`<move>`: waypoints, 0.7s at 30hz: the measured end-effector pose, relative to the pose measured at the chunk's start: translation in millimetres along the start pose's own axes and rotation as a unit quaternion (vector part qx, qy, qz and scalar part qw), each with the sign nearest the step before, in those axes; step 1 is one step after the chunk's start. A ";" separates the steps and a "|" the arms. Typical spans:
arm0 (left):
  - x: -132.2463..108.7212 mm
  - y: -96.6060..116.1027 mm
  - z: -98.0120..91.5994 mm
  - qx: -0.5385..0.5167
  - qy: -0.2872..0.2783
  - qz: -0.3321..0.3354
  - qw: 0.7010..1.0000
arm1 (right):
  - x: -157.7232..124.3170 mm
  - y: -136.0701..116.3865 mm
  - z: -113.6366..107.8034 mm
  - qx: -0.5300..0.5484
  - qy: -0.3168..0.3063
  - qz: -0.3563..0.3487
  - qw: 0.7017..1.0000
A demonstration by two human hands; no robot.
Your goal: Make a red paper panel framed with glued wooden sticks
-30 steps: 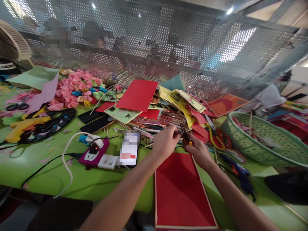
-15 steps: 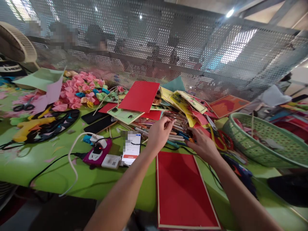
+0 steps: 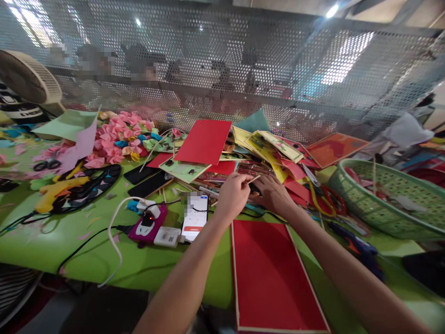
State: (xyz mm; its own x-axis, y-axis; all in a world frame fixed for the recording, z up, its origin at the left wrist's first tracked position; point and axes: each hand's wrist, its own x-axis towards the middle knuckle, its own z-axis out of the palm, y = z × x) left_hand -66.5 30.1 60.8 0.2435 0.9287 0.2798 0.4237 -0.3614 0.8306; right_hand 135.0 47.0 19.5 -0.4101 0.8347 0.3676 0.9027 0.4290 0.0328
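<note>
My left hand [image 3: 232, 195] is closed in a pinch, and a short pale wooden stick [image 3: 255, 178] pokes out from its fingertips. Close beside it, my right hand [image 3: 273, 194] reaches over a heap of pens and pencils [image 3: 217, 182], its fingers stretched out and partly hidden. I cannot make out anything held in it. Below both hands lies a red board [image 3: 274, 273] with a pale wooden edging, flat on the green table [image 3: 205, 287].
A lit phone [image 3: 195, 218] and a purple power adapter [image 3: 148, 225] with cables lie left. Beyond are card pieces [image 3: 205, 141] and pink paper petals [image 3: 120, 132]. A green basket [image 3: 378, 208], yellow-handled scissors [image 3: 321, 199] and a blue glue gun [image 3: 354, 243] sit right; a yellow glue gun [image 3: 62, 188] lies far left.
My right hand has moved left and further into the heap, nearer my left hand. The pale stick now shows at my left fingertips. The view has shifted slightly.
</note>
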 end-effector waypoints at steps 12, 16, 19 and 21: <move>-13.6 6.3 18.2 0.076 -0.193 0.090 0.974 | -79.3 -13.6 -65.0 0.096 0.054 0.002 0.994; -18.1 6.2 31.7 0.059 -0.247 0.112 0.961 | -94.5 -12.0 -54.0 0.060 0.049 -0.009 0.997; -17.8 3.4 31.7 0.083 -0.268 0.123 0.952 | -98.5 -8.6 -48.1 0.054 0.029 -0.028 0.998; -15.2 2.1 24.3 0.119 -0.274 0.107 0.948 | -101.0 -5.8 -45.6 0.057 0.011 -0.032 0.998</move>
State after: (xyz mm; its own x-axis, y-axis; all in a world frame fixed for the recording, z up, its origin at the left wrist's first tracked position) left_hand -48.2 13.2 46.5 0.7358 0.6720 0.0841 0.4814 -0.6064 0.6328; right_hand 177.2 -55.4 24.5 -0.4621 0.7969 0.3890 0.8538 0.5184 -0.0479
